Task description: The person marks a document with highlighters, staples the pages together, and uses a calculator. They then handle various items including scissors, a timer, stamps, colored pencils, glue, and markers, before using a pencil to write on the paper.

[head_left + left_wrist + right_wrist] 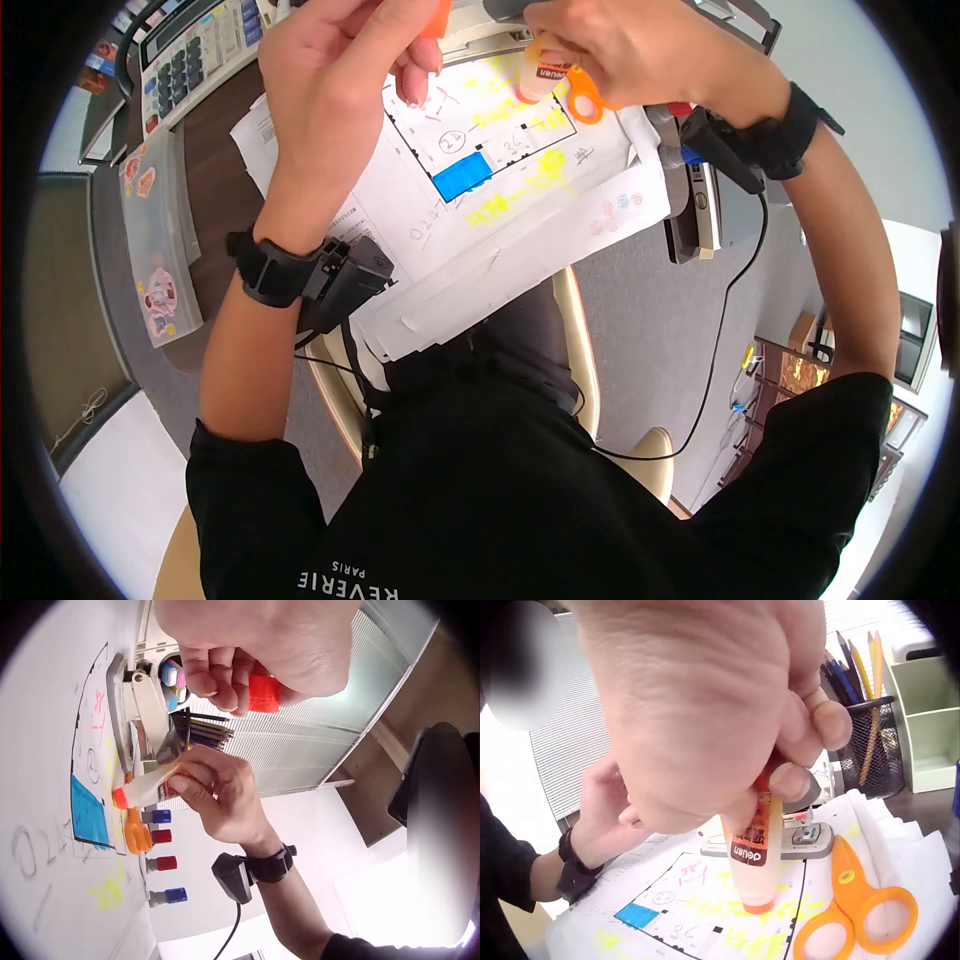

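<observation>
My right hand (625,50) grips a clear bottle of amber liquid glue (756,862) labelled deli. The bottle points downward, its orange-red tip right at the printed sheet (410,215). A floor plan is drawn on that sheet, with a blue-filled rectangle (462,177), yellow highlighter marks and pink writing. My left hand (330,110) is raised above the papers at the left, pinching a small orange-red cap (263,694) between thumb and fingers. Orange-handled scissors (855,900) lie on the paper beside the bottle.
A stapler (810,836) stands behind the bottle. Further back are a mesh pencil cup (870,746) and a pale green organizer (934,712). At the left are a keypad device (195,65) and a clear stickered pouch (160,250). Blue and red capped markers (166,862) line the right side.
</observation>
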The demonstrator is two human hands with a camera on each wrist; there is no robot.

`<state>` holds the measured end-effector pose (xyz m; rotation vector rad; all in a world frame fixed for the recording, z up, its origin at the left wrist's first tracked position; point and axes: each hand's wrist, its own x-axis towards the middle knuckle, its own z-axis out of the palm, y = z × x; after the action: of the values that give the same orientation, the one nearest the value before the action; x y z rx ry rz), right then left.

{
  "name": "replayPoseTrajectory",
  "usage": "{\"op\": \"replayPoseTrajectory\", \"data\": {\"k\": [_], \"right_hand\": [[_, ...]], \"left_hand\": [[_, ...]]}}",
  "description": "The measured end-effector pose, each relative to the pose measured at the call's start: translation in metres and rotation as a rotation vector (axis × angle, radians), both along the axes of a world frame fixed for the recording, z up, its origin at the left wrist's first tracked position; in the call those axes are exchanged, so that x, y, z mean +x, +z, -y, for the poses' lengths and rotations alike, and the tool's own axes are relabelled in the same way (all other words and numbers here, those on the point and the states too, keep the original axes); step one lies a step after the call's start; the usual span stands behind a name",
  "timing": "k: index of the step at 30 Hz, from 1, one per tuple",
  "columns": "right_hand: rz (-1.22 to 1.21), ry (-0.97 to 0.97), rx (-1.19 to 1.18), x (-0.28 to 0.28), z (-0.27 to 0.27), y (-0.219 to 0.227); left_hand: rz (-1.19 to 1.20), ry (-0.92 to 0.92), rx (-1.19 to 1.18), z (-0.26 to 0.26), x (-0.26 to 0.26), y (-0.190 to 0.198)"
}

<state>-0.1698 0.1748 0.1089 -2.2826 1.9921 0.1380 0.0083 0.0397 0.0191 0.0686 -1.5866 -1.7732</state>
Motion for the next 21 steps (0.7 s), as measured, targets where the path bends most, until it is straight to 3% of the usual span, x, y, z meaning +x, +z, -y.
{"op": "replayPoseTrajectory", "data": {"k": [3, 12, 17, 21], "right_hand": [[-0.073, -0.01, 0.054, 0.012, -0.002, 0.007], [0.024, -0.007, 0.095, 0.006, -0.003, 0.011], [0.024, -0.132, 0.189, 0.003, 0.007, 0.009], [0.015, -0.02, 0.143, -0.005, 0.009, 0.004]], "left_hand": [[-0.008, -0.049, 0.007, 0.012, -0.003, -0.012], [0.031, -0.002, 0.039, 0.003, -0.004, -0.006], [0.0, -0.058, 0.013, 0.007, -0.004, -0.008], [0.03, -0.044, 0.028, 0.003, -0.003, -0.006]]}}
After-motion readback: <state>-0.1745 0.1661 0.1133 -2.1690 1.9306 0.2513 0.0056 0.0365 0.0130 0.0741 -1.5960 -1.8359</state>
